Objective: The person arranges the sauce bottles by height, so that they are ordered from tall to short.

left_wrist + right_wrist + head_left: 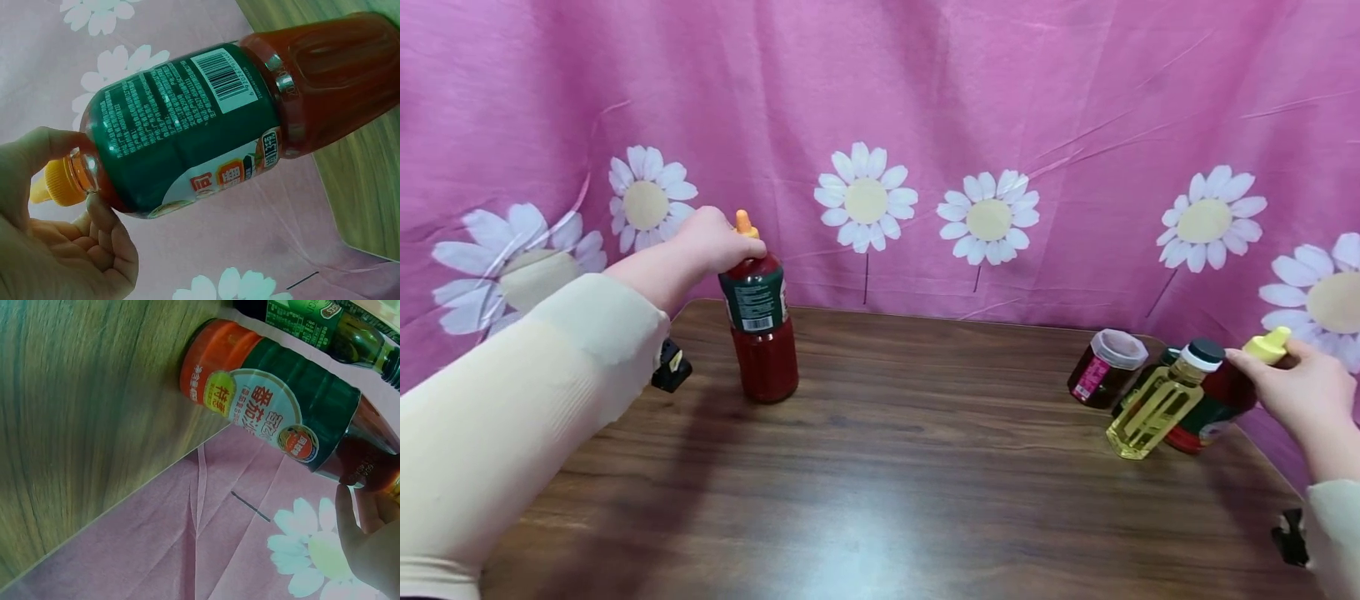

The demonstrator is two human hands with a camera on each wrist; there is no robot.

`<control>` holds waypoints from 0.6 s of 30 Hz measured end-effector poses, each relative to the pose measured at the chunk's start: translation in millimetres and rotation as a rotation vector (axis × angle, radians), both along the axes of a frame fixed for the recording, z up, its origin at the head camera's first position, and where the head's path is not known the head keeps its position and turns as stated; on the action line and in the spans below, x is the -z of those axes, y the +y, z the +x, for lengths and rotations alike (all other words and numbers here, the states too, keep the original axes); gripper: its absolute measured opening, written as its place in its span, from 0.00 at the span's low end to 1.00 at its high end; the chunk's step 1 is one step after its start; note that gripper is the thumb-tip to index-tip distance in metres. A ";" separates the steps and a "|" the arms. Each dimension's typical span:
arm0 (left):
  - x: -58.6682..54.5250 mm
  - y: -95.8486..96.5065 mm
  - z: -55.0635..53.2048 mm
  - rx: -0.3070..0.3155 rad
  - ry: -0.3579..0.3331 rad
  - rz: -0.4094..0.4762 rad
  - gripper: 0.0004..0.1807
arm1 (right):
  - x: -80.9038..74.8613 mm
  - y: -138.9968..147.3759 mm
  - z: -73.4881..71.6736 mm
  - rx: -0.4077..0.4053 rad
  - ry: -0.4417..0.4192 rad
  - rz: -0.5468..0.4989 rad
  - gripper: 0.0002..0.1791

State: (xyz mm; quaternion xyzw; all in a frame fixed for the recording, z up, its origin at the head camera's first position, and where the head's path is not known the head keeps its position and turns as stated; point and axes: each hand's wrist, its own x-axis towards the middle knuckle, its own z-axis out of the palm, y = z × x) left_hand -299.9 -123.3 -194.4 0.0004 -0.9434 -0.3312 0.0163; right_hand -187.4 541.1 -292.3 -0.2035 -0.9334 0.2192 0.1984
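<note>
Work looked unfinished: your left grip [718, 242] pinched the orange-capped bottle [763, 342] by its neck at the left of the table [880, 467], your right grip [1303, 392] the yellow-capped bottle [1228, 396] beside the clear bottle [1153, 412]; grasping was done, letting go seemed left.

The sauce bottle [767, 362] stands near the back left corner of the table [880, 467]. Well apart, towards the right edge, the jar [1093, 379] sits leftmost, the oil bottle [1150, 417] before it and rightward, the ketchup bottle [1225, 396] rightmost (another bottle [306, 322] is half hidden behind the oil). Behind everything hangs a curtain [925, 75].
</note>
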 end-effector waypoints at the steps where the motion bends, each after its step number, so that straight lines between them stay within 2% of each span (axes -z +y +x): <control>1: 1.9 0.1 0.1 0.002 0.004 0.016 0.28 | 0.8 0.2 -0.7 -0.001 0.009 -0.019 0.39; 3: 5.7 0.4 0.3 0.010 0.014 0.049 0.27 | 3.1 3.0 -2.7 -0.021 0.052 -0.078 0.36; 7: 11.1 2.5 -0.1 0.031 0.048 0.088 0.27 | 8.7 13.2 -6.1 -0.108 0.209 -0.323 0.11; 8: 11.9 3.2 -0.3 0.036 0.058 0.091 0.27 | 10.2 15.5 -6.9 -0.121 0.244 -0.373 0.09; 10: 12.9 4.2 -0.1 0.040 0.073 0.099 0.27 | 12.2 17.3 -7.1 -0.133 0.292 -0.437 0.13; 15: 15.0 2.5 1.3 0.027 0.096 0.118 0.27 | 15.6 14.8 -10.9 -0.145 0.340 -0.487 0.15; 17: 15.8 0.0 1.8 0.017 0.104 0.118 0.27 | 24.0 30.0 -22.2 -0.149 0.333 -0.518 0.15; 18: 16.3 -1.7 1.7 0.013 0.105 0.118 0.27 | 35.5 49.8 -33.4 -0.158 0.338 -0.512 0.14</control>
